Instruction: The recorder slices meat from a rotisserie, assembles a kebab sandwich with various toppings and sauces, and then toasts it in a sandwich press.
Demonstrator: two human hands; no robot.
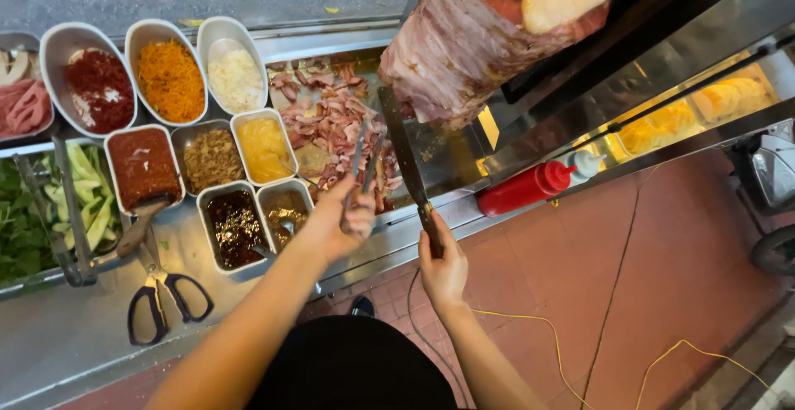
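Left hand (pixel 344 219) pinching tongs (pixel 364 161) over shaved meat (pixel 327 120); right hand (pixel 441 269) gripping long knife (pixel 406 157) beside meat cone (pixel 464 45). Gathering step; next calls for closing tongs.

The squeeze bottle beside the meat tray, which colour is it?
Red squeeze bottle, white cap; head view.

A street kebab stall: vertical spit of stacked meat (pixel 489 37) at one o'clock, steel topping tubs (pixel 170 79) at ten, tiled pavement (pixel 662 277) at four.

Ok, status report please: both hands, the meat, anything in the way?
Left hand grips tongs. Right hand holds long knife. Sliced meat in tray under spit meat. Nothing between.
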